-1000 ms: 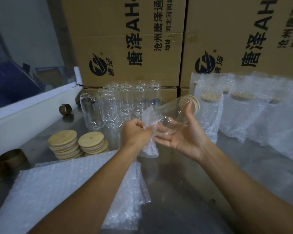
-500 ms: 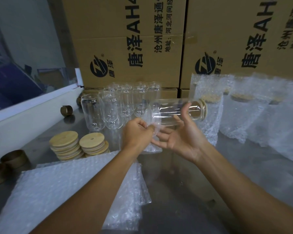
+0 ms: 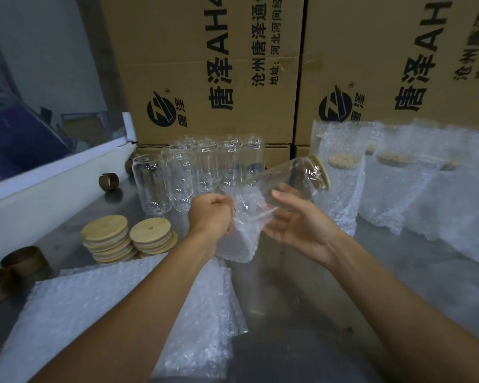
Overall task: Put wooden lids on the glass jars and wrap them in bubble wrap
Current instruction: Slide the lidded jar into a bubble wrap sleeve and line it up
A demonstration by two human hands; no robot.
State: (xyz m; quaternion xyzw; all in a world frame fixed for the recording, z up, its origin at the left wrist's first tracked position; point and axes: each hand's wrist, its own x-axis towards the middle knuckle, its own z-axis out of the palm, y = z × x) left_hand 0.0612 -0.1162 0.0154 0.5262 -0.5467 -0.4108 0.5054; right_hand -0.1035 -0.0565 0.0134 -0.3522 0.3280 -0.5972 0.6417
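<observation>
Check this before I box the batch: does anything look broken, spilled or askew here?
Nothing looks broken or spilled. The lidded jar is tilted only because the right hand cradles it while the left hand holds the bubble wrap bag. The lid stacks lean slightly.

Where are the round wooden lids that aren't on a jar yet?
In the head view, the wooden lids sit in two stacks on the left side of the table, just in front of the empty glass jars and behind the bubble wrap sheets.
</observation>
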